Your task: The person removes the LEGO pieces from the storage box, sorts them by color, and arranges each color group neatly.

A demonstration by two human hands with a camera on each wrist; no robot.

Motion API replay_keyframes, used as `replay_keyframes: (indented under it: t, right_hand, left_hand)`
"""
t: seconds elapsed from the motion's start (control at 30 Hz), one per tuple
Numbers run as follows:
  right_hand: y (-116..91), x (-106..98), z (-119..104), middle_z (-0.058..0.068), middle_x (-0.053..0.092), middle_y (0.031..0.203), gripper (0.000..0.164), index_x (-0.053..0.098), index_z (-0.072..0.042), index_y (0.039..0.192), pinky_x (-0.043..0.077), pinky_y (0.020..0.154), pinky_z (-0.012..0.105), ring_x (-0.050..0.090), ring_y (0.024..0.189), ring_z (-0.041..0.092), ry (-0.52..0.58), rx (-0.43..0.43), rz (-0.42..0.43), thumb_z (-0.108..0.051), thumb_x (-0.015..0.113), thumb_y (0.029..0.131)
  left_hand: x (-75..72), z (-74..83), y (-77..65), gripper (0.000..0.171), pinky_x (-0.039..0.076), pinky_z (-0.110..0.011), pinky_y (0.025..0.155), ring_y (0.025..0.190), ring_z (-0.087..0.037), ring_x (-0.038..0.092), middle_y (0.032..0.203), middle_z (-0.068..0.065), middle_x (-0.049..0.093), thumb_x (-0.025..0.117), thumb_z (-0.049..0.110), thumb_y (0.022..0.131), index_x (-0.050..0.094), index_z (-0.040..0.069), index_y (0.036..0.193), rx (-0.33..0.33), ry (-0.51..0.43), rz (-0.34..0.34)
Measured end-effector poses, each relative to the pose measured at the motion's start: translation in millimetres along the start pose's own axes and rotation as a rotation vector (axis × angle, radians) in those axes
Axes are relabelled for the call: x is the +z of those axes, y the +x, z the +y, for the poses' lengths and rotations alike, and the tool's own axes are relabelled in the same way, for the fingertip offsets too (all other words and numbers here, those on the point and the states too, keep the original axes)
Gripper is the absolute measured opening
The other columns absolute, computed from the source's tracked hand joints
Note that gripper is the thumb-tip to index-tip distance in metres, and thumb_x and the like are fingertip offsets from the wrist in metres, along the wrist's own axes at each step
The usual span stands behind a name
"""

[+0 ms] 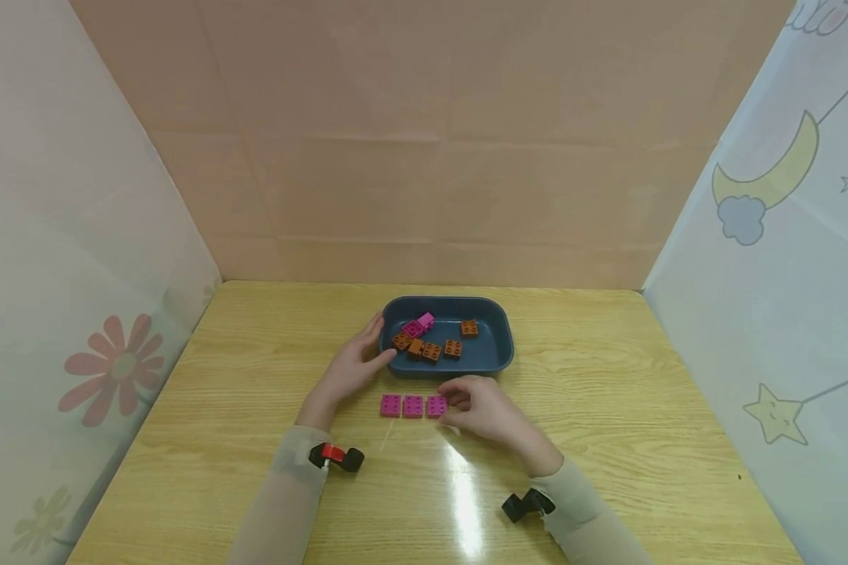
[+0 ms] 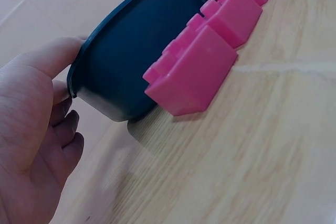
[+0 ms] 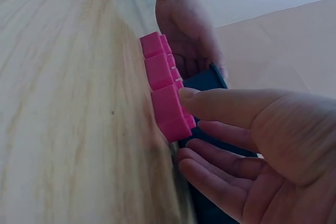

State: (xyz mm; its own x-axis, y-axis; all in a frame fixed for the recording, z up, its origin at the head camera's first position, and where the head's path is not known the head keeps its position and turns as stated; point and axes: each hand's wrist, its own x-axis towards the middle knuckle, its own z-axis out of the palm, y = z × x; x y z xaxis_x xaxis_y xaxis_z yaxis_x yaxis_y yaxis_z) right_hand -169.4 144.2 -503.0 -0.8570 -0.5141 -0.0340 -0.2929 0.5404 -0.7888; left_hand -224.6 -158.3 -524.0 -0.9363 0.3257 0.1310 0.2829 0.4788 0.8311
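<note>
Three pink toy building bricks stand in a row on the table: a left brick [image 1: 390, 406], a middle brick [image 1: 413, 406] and a right brick [image 1: 436, 406]. My right hand [image 1: 486, 408] holds the right brick between thumb and index finger, the thumb at its near side; the other fingers curl loosely beside it. Behind the row is a dark blue tray [image 1: 491, 362]. My left hand [image 1: 352, 365] grips the tray's left end, thumb near the front corner and fingers along the outer side. In the left wrist view, that hand [image 2: 31, 114] touches the rim.
Inside the tray lie several orange-brown bricks [image 1: 469, 329], with pink bricks [image 1: 413, 329] at its left. The wooden table [image 1: 593, 377] ends at a tan backdrop [image 1: 431, 196]. Patterned white sheets hang at left [image 1: 35, 196] and right [image 1: 820, 314].
</note>
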Motion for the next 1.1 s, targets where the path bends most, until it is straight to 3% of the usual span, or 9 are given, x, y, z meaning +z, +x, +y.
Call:
replay_keyframes:
  t: [0.17,0.33,0.57,0.7,0.83,0.97,1.1]
  right_hand:
    - [-2.7,-5.2,-4.8,0.006,0.076,0.118,0.040,0.077,-0.005,0.125,0.062,0.090,0.037,0.073,0.102,0.021,-0.077,-0.030,0.010,-0.012,0.088,0.087]
    - [-6.2,-11.9,-10.8,0.007,0.077,0.119,0.039,0.077,-0.005,0.126,0.062,0.092,0.040,0.074,0.103,0.022,-0.080,-0.052,0.017,-0.010,0.087,0.088]
    - [-8.1,-26.4,-16.0,0.015,0.074,0.127,0.042,0.073,0.000,0.132,0.061,0.096,0.043,0.072,0.110,0.031,0.033,-0.081,0.007,-0.016,0.084,0.094]
    - [-4.0,-35.6,-17.5,0.019,0.073,0.127,0.040,0.073,0.000,0.133,0.061,0.095,0.038,0.073,0.109,0.031,0.107,-0.118,0.017,-0.018,0.082,0.098]
    - [4.6,-41.7,-17.3,0.018,0.073,0.127,0.035,0.075,-0.009,0.132,0.062,0.092,0.034,0.073,0.107,0.021,0.149,-0.154,0.032,-0.020,0.081,0.099]
    - [23.7,-43.4,-13.1,0.016,0.074,0.125,0.033,0.076,-0.008,0.131,0.062,0.090,0.034,0.073,0.107,0.019,0.186,-0.164,0.059,-0.020,0.079,0.101]
    - [51.8,-44.8,-5.3,0.016,0.075,0.126,0.035,0.075,-0.005,0.132,0.062,0.090,0.036,0.072,0.110,0.021,0.188,-0.134,0.089,-0.023,0.078,0.102]
  left_hand:
    - [0.0,-1.1,0.1,0.080,0.018,-0.053,0.130,0.163,-0.027,0.017,0.179,-0.008,0.018,0.066,0.044,0.107,0.029,0.008,0.169,0.005,0.003,-0.005]
    - [-0.1,-1.7,-0.1,0.083,0.019,-0.053,0.130,0.163,-0.026,0.017,0.179,-0.007,0.017,0.064,0.050,0.107,0.029,0.009,0.169,0.004,-0.001,-0.007]
    - [-0.4,0.6,-0.5,0.081,0.018,-0.054,0.130,0.163,-0.027,0.017,0.179,-0.007,0.017,0.065,0.046,0.107,0.028,0.009,0.169,-0.004,0.001,-0.003]
    - [-0.3,1.5,0.5,0.079,0.017,-0.053,0.130,0.163,-0.027,0.016,0.179,-0.006,0.016,0.065,0.043,0.108,0.028,0.008,0.169,-0.004,0.001,0.000]
    - [0.2,0.9,1.2,0.083,0.017,-0.053,0.130,0.163,-0.027,0.016,0.179,-0.006,0.016,0.063,0.050,0.107,0.028,0.009,0.169,-0.010,0.005,-0.008]
    - [-0.1,0.3,1.0,0.084,0.017,-0.051,0.130,0.163,-0.024,0.016,0.179,-0.005,0.016,0.063,0.053,0.106,0.028,0.010,0.170,-0.019,0.009,-0.015]
    - [-0.2,-1.0,0.3,0.081,0.018,-0.053,0.130,0.163,-0.026,0.016,0.179,-0.006,0.016,0.064,0.046,0.108,0.028,0.010,0.170,-0.018,0.012,-0.011]
